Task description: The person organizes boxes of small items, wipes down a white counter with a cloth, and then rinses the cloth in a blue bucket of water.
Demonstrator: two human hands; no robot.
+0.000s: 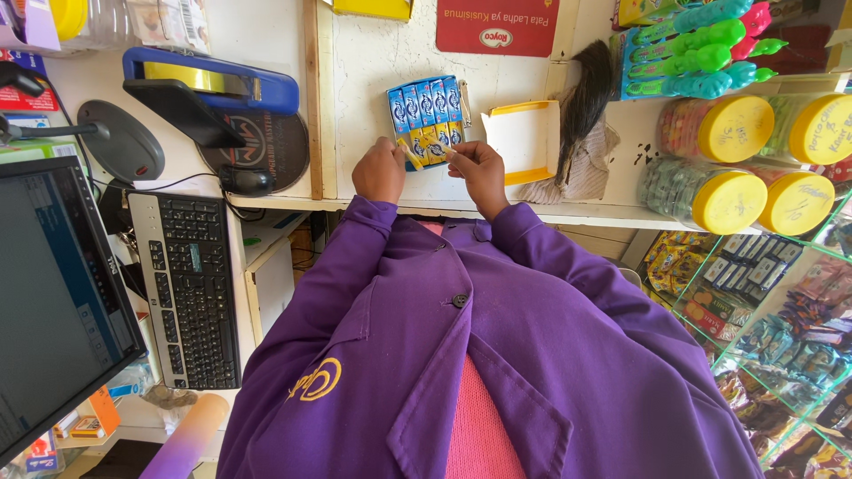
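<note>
A flat pack of small blue and yellow packets (428, 120) is lying on the white counter (373, 71), just left of the open yellow cardboard box (525, 140). The left hand (379, 170) is curling shut, pinching one yellow packet. The right hand (479, 168) is pinching the pack's lower edge, both wrists bending in to steady it.

Two hands, the left hand (379, 171) and the right hand (479, 170), are showing at the white tabletop (373, 80). Four jars with yellow lids (735, 129) are lying on their sides at the right. One yellow-rimmed open box (524, 140) is sitting there, one blue-and-yellow pack of sticks (428, 113), one black keyboard (189, 284), one monitor (53, 302), and one blue tape dispenser (213, 80).
</note>
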